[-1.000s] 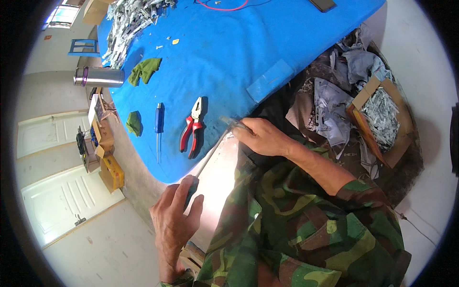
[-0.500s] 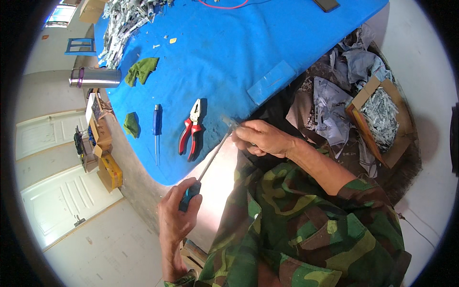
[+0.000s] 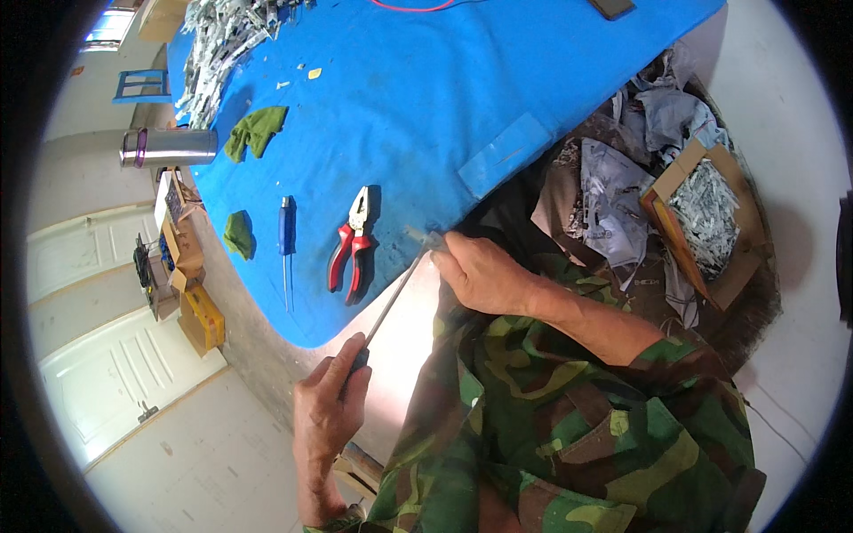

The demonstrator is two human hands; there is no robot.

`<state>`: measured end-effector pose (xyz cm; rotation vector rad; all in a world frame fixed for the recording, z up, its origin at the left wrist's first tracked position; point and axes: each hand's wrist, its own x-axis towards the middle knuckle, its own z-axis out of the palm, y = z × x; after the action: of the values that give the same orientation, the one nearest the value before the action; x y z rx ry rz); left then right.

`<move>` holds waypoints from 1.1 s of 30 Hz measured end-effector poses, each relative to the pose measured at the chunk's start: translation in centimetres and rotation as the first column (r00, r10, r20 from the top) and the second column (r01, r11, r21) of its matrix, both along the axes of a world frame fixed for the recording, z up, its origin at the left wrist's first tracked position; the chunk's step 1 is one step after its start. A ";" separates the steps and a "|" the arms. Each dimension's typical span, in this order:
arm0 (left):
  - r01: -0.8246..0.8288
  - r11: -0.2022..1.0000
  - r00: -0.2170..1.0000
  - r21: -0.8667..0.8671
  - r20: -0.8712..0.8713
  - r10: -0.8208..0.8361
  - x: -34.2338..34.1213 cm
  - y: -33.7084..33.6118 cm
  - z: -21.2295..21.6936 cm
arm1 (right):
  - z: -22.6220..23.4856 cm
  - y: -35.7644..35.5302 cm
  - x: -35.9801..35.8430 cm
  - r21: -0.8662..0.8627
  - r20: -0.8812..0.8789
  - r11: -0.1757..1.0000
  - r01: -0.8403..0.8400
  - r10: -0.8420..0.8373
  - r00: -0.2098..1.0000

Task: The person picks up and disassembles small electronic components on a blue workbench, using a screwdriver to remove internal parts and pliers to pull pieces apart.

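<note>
Blue cloth covers the counter (image 3: 462, 107) in the head view, and the person works just off its near edge. The left hand (image 3: 327, 404) is clenched round the dark handle of a long screwdriver (image 3: 391, 298), whose thin metal shaft slants up and to the right. The right hand (image 3: 484, 271) is closed on a small grey part (image 3: 425, 237) at the counter's edge, where the shaft's tip meets it; what the part is cannot be made out. On the cloth to the left lie red-handled pliers (image 3: 351, 247), a blue-handled screwdriver (image 3: 286, 244) and two green rags (image 3: 255, 130). A steel flask (image 3: 169, 147) lies past the counter's left edge. A cardboard box of pale scraps (image 3: 706, 218) sits on the floor at right.
</note>
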<state>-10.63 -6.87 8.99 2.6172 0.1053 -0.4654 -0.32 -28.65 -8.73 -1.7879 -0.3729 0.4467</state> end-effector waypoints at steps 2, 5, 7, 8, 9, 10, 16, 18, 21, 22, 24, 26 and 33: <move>0.059 0.993 0.998 0.100 0.033 -0.062 -0.1 -0.5 0.3 | -0.1 0.1 -0.1 -0.022 0.008 1.000 0.007 -0.007 1.000; 0.131 0.963 0.988 0.236 0.044 -0.145 -0.4 -0.8 0.5 | -0.4 0.3 -0.3 -0.014 0.039 0.999 0.031 -0.030 0.999; 0.172 0.936 0.979 0.306 0.053 -0.197 -0.6 -1.0 0.5 | -0.2 0.3 -0.4 -0.034 0.046 0.999 0.035 -0.034 0.998; 0.187 0.923 0.975 0.336 0.049 -0.216 -0.7 -1.1 0.5 | 0.1 0.3 -0.3 -0.065 0.041 0.997 0.030 -0.027 0.999; 0.202 0.909 0.971 0.364 0.045 -0.234 -0.8 -1.2 0.6 | 0.4 0.3 -0.3 -0.095 0.036 0.995 0.024 -0.020 0.999; 0.216 0.894 0.967 0.394 0.041 -0.251 -1.0 -1.3 0.7 | 0.6 0.3 -0.3 -0.123 0.037 0.992 0.019 -0.015 0.999; 0.064 0.967 0.998 0.245 -0.006 -0.064 -1.5 -1.4 0.5 | 0.9 0.7 -0.6 -0.193 0.068 0.980 0.046 -0.034 0.997; -0.016 0.996 1.000 0.092 0.027 0.013 -1.3 -1.2 0.6 | 1.0 0.7 -0.6 -0.184 0.087 0.981 0.057 -0.041 0.995; -0.096 0.995 0.995 -0.028 0.000 0.096 -1.2 -1.3 0.6 | 1.0 0.6 -0.5 -0.170 0.068 0.984 0.044 -0.033 0.997; -0.116 0.992 0.993 -0.048 -0.020 0.115 -1.1 -1.3 0.7 | 1.0 0.6 -0.5 -0.175 0.070 0.984 0.042 -0.030 0.997; -0.130 0.989 0.991 -0.069 -0.037 0.128 -1.1 -1.1 0.5 | 1.1 0.5 -0.4 -0.184 0.075 0.982 0.036 -0.023 0.997; -0.107 0.994 0.993 -0.021 -0.048 0.106 -1.0 -1.3 0.7 | 0.9 0.6 -0.4 -0.207 0.080 0.978 0.040 -0.023 0.997; -0.096 0.991 0.986 0.090 -0.129 0.108 -0.9 -3.2 1.5 | 1.4 0.9 -0.5 -0.277 0.145 0.958 0.075 -0.036 0.989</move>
<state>-11.55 -10.11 10.53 2.6448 0.3077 -0.6117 -0.85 -27.75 -7.31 -2.1090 -0.3679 0.3494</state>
